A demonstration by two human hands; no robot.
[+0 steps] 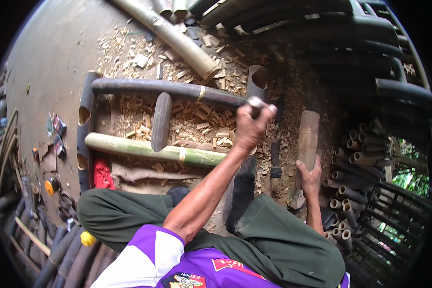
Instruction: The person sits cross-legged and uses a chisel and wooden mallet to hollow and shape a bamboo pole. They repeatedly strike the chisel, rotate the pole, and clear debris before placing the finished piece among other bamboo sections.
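My left hand (253, 127) is closed around a short rod with a pale, shiny round end (256, 102); the rest of it is hidden by the fist. This hand is over the right post (257, 84) of a bamboo frame, where the dark rail (153, 88) meets it. A green rail (158, 150) runs nearer to me, and a dark short crosspiece (162, 122) lies between the two. To the right, my right hand (310, 174) grips the lower part of a thick wooden mallet (309, 137), its broad end pointing away from me.
Wood chips (197, 117) cover the ground in and around the frame. A long bamboo pole (170, 38) lies beyond it. Cut bamboo tubes (353, 153) are stacked at the right. The left post (85, 129) has holes; a red cloth (103, 174) lies beside it.
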